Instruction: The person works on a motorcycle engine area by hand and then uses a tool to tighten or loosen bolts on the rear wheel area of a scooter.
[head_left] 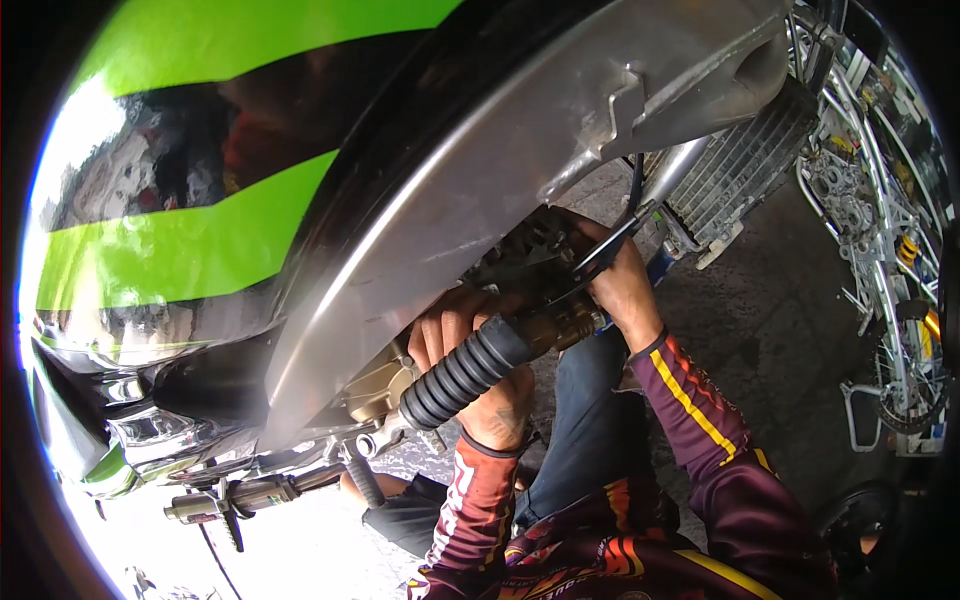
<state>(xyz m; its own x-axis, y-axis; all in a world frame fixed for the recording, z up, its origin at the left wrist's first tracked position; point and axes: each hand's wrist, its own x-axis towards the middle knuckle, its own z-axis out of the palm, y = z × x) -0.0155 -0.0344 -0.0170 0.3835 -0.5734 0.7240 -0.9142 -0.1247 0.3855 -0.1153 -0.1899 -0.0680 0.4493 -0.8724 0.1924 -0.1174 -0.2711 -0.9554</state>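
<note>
A motorcycle with a green and black body panel and a grey lower cover fills the upper left. My left hand reaches in below the cover, behind a black ribbed rubber footpeg. Its fingers are curled against the engine area, their tips hidden, so what they grip cannot be made out. My right hand comes in from the right, beside a thin black cable. Its fingers disappear under the cover. Between the hands lie dark mechanical parts in shadow.
A finned radiator-like block stands at upper right. Beyond it, a stripped frame and loose metal parts lie along the right side. Another ribbed peg and a metal bar end stick out at lower left. My jeans-clad leg is below.
</note>
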